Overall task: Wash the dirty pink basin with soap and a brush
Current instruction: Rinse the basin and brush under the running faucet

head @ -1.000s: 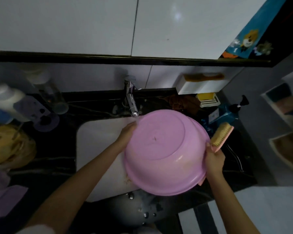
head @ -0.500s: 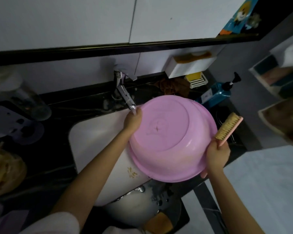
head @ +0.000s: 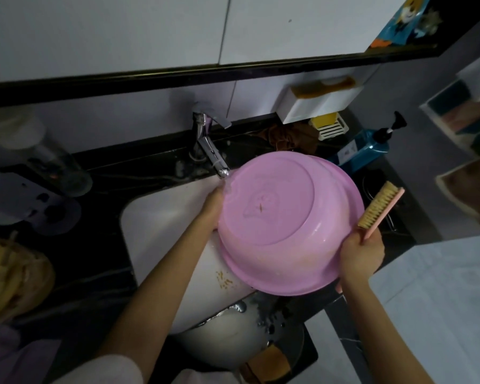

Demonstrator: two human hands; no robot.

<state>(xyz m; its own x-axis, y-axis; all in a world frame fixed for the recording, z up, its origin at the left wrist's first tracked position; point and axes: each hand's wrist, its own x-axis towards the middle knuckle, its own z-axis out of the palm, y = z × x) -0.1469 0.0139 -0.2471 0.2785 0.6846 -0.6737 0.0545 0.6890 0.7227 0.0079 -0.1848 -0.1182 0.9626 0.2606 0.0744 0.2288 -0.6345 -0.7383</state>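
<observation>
1. Head view looks down on a white sink set in a dark counter; the pink basin is held upside down and tilted over the sink's right half, its flat bottom facing up, wet, with a small brown speck near the middle.
2. The left hand is at the basin's far-left side, just below the tap; it clasps the basin's wall, its fingertips hidden behind the pink plastic.
3. The right hand is at the basin's near-right rim; its fingers curl round the handle of the brush, which points up and to the right, its pale bristles facing the basin but apart from it. The hand touches the rim; whether it also grips the rim I cannot tell.
4. A thin stream of water runs from the chrome tap onto the basin's far-left edge, just beside the left hand.
5. Yellowish crumbs lie on the sink wall, just left of the basin's near rim.
6. Far right on the counter stand a blue pump bottle and a yellow soap on a white rack; a brown cloth lies between the tap and the soap.
</observation>
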